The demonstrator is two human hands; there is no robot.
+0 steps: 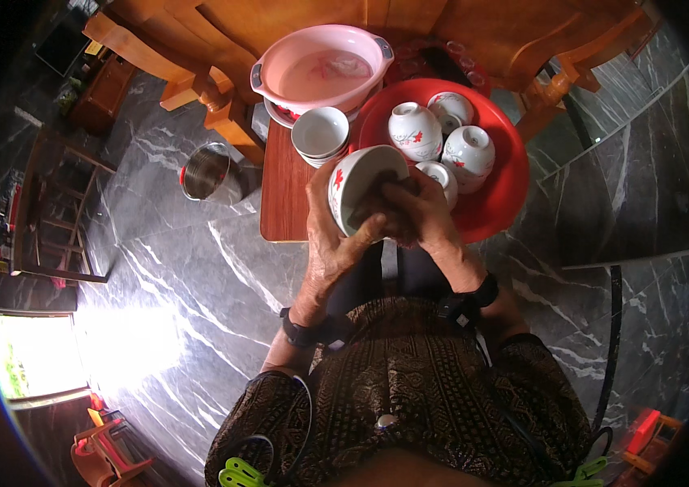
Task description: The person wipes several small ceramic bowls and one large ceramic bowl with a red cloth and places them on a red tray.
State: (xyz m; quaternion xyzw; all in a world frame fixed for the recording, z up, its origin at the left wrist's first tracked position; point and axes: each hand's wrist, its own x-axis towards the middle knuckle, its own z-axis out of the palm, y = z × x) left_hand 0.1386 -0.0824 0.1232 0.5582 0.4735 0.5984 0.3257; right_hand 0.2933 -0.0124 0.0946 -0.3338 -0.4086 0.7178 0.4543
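Note:
My left hand [330, 246] grips a white porcelain bowl [353, 176] with a red flower on its outside, its mouth tilted toward the right. A dark cloth [388, 207] is bunched in the bowl's mouth, and my right hand [433, 213] clutches it; its fingertips are partly hidden. Just beyond my left hand, a stack of white bowls [320, 131] stands upright on a wooden table [283, 198]. Inside the red plastic basin [512, 152], to the right, several flower-patterned bowls [469, 152] rest upside down, some of them stacked.
A pink basin [271, 82] with water and a pale cloth or bag [347, 64] in it sits behind the stack. Beyond stands a carved wooden bench [320, 11]. A metal bucket [207, 173] is on the marbled floor [156, 207] at left. Glasses [455, 47] stand behind the red basin.

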